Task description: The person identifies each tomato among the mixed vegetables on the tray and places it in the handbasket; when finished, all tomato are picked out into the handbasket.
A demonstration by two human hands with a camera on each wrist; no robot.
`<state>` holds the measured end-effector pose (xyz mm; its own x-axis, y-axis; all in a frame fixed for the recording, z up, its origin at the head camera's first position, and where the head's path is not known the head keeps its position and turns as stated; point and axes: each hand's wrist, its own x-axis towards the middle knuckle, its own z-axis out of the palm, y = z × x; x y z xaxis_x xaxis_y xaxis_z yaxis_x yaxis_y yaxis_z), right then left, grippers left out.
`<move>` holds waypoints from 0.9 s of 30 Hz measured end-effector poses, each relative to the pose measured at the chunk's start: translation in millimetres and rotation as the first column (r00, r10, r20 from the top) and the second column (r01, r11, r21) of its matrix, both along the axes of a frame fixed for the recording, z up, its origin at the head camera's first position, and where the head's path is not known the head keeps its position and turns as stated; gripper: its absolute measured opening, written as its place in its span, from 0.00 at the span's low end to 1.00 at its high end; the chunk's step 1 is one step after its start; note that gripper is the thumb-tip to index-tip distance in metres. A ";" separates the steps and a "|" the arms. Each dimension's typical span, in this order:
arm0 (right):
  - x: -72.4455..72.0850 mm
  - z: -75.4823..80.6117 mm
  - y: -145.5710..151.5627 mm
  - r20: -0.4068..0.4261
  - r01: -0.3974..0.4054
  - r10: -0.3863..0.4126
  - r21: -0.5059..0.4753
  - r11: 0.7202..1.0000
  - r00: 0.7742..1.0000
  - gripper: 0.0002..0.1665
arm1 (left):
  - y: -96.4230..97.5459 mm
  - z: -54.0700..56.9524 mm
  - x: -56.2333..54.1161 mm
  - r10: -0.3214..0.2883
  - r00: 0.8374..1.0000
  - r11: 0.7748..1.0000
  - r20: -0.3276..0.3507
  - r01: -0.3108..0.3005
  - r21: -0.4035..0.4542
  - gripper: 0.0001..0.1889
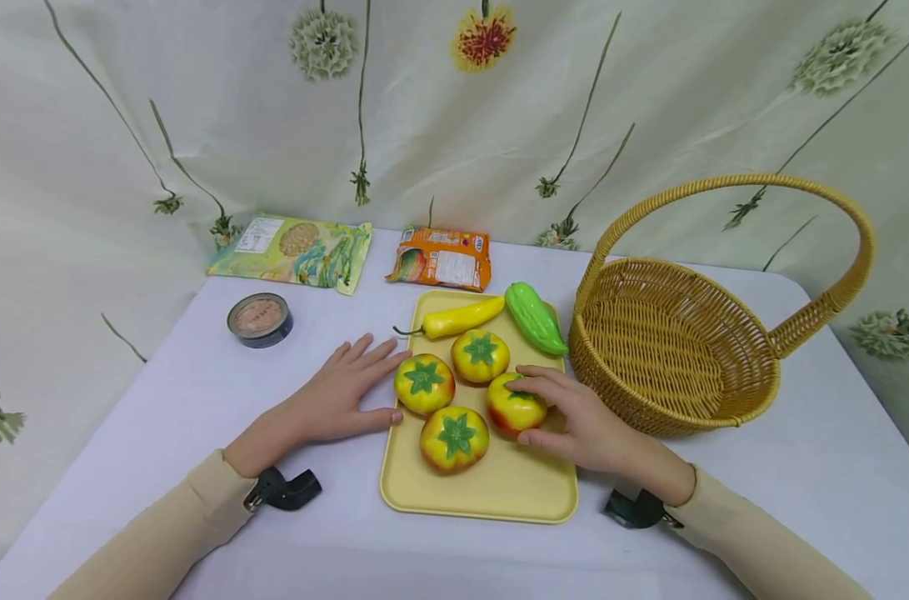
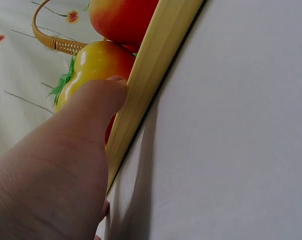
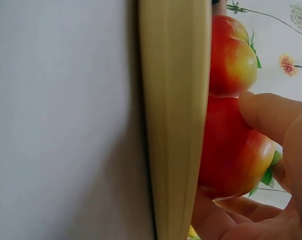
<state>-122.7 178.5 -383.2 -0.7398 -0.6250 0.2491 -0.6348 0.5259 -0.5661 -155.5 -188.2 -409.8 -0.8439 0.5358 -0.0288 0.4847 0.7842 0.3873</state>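
On the yellow tray (image 1: 491,497) sit several glossy yellow-red tomatoes with green star-shaped tops. My right hand (image 1: 585,421) grips the rightmost tomato (image 1: 508,407), thumb on its near side and fingers over its top and far side. In the right wrist view this tomato (image 3: 233,150) shows red between thumb and fingers. My left hand (image 1: 342,396) lies spread at the tray's left edge, its thumb at the rim beside the left tomato (image 1: 424,383). Another tomato (image 1: 455,440) is nearest me, and one (image 1: 480,356) lies farther back.
A yellow pepper (image 1: 461,318) and a green pepper (image 1: 535,317) lie at the tray's far end. A wicker basket (image 1: 596,367) with a tall handle stands to the right. Behind are a green packet (image 1: 297,250) and an orange packet (image 1: 442,258); a round tin (image 1: 260,320) is left.
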 end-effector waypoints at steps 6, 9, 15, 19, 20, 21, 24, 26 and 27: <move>0.2 -0.5 0.7 0.007 0.002 -0.002 -0.008 1.000 1.000 0.34 | 0.1 0.9 -0.2 -0.005 1.000 1.000 -0.003 0.005 -0.004 0.44; 0.3 -0.7 0.5 0.012 0.000 0.000 -0.009 1.000 1.000 0.34 | 0.3 0.9 0.0 -0.003 1.000 1.000 -0.006 0.003 -0.005 0.44; 0.1 -1.2 1.0 0.022 0.006 -0.005 -0.002 1.000 1.000 0.33 | 0.2 0.1 0.2 0.002 1.000 1.000 -0.007 -0.002 -0.004 0.44; 0.4 -1.1 0.7 0.034 0.010 -0.010 -0.005 1.000 0.999 0.34 | 0.1 0.0 0.2 0.003 1.000 1.000 -0.007 -0.003 -0.004 0.44; 0.4 -1.2 0.6 0.037 0.012 -0.011 -0.006 1.000 0.999 0.34 | 0.1 0.2 0.2 0.003 1.000 1.000 -0.007 -0.003 -0.004 0.44; 0.5 -1.2 0.4 0.040 0.013 -0.013 -0.006 1.000 0.999 0.34 | 0.1 0.4 0.3 0.003 1.000 1.000 -0.007 -0.003 -0.003 0.44; 0.6 -1.4 0.2 0.047 0.014 -0.014 -0.005 1.000 0.999 0.34 | 0.5 1.3 0.7 0.004 1.000 1.000 -0.003 -0.004 -0.002 0.44; 0.5 -1.2 0.2 0.049 0.015 -0.014 -0.003 1.000 0.999 0.34 | 0.7 1.4 0.8 0.005 1.000 1.000 -0.002 -0.005 -0.004 0.44; 0.4 -1.1 0.2 0.049 0.014 -0.014 -0.002 1.000 0.999 0.34 | 0.7 1.3 0.8 0.005 1.000 1.000 -0.003 -0.005 -0.005 0.44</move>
<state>-122.3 178.7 -384.3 -0.7597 -0.6141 0.2138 -0.5990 0.5330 -0.5976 -154.6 -187.6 -408.5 -0.8469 0.5310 -0.0289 0.4815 0.7887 0.3822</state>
